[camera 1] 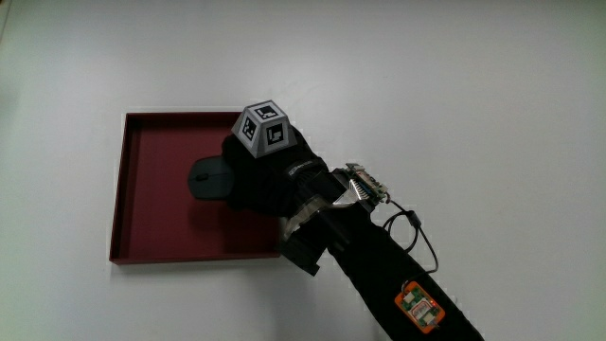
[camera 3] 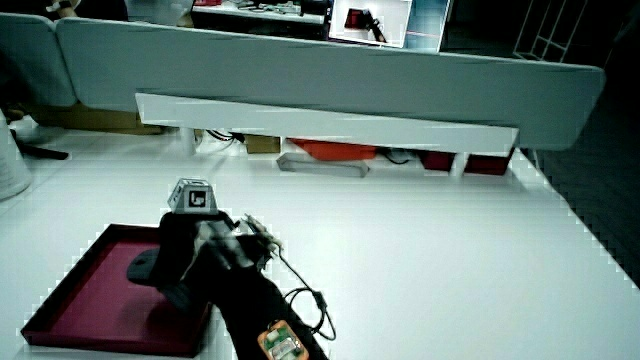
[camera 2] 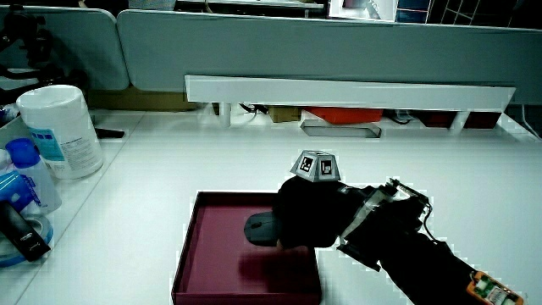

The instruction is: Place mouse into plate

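A dark red square plate [camera 1: 156, 227] with a low rim lies on the white table. The black mouse [camera 1: 209, 178] is over the plate's inside, and its shadow falls on the plate floor in a side view [camera 2: 264, 261]. My gloved hand [camera 1: 263, 176] is shut on the end of the mouse nearer the forearm, with the patterned cube [camera 1: 262, 128] on its back. Both side views show the mouse [camera 2: 260, 229] [camera 3: 141, 267] sticking out from the hand [camera 2: 306, 220] [camera 3: 182, 255] above the plate [camera 2: 216, 250] [camera 3: 85, 305]. The fingertips are hidden under the hand.
A white canister [camera 2: 59, 129], a blue-capped bottle [camera 2: 20, 174] and a black object [camera 2: 22, 230] stand at the table's edge, away from the plate. A long white shelf [camera 2: 347, 89] runs along the low partition. A cable [camera 1: 412, 227] loops off the forearm.
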